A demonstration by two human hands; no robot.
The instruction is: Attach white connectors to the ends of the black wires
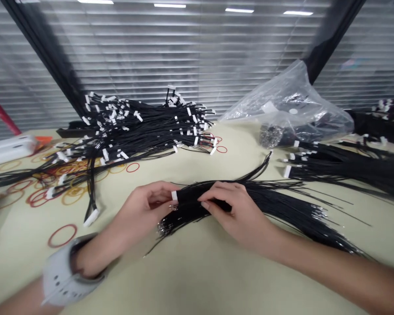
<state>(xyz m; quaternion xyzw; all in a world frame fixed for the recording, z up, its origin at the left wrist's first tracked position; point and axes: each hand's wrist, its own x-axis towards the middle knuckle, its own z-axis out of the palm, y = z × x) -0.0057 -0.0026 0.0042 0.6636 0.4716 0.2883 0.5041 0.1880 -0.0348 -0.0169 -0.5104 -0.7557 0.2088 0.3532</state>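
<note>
A small white connector [174, 195] shows at the fingertips of my left hand [151, 202], which is closed on it with thumb and fingers. My right hand [233, 205] pinches over the bundle of thin black wires [279, 203]; thumb and index fingertip nearly meet on a strand too small to make out. The bundle lies across the table under both hands, with bare metal ends at its left and right tips. Black wires run from the connector toward my right hand. A grey watch band is on my left wrist.
A large pile of black cables with white connectors [144, 124] lies at the back. Red and yellow rubber bands [62, 235] are scattered at left. A clear plastic bag [292, 105] stands back right, near another cable bundle [341, 164]. Window blinds rise behind the table.
</note>
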